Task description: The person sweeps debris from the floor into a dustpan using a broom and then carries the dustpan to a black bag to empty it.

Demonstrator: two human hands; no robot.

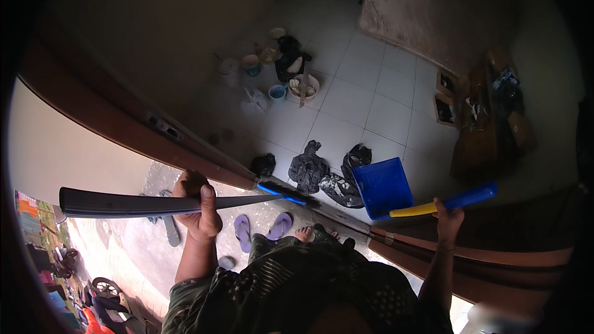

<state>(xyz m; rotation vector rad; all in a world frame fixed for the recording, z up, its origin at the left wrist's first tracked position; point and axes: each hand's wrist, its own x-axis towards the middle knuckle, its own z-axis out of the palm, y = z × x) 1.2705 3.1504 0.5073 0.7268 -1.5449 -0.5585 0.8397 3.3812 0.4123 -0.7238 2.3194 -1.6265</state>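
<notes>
Blue plastic pan, yellow-and-blue handle — that's the dustpan (383, 187) you've got in your right hand (450, 221), fingers curled round the handle about where the yellow meets the blue. It's out over the room side of the doorway, right beside some crumpled black bags (309, 168), though I can't tell if it's touching the floor or hanging just above it. Your left hand (201, 213) is closed in a fist around the long grey stick of the broom (124, 204), thumb lying over it, and the blue head (281, 193) is down by the door sill, near those bags. One bag (339, 190) is covered in whitish splotches. Further in on the white tiled floor (346, 99) there's a cluster of tubs (277, 92) — one bigger one (311, 88) has a flat stick across it. Down by your feet, on the outer side, sits a pair of purple flip-flops (279, 226), just left of your bare toes.
</notes>
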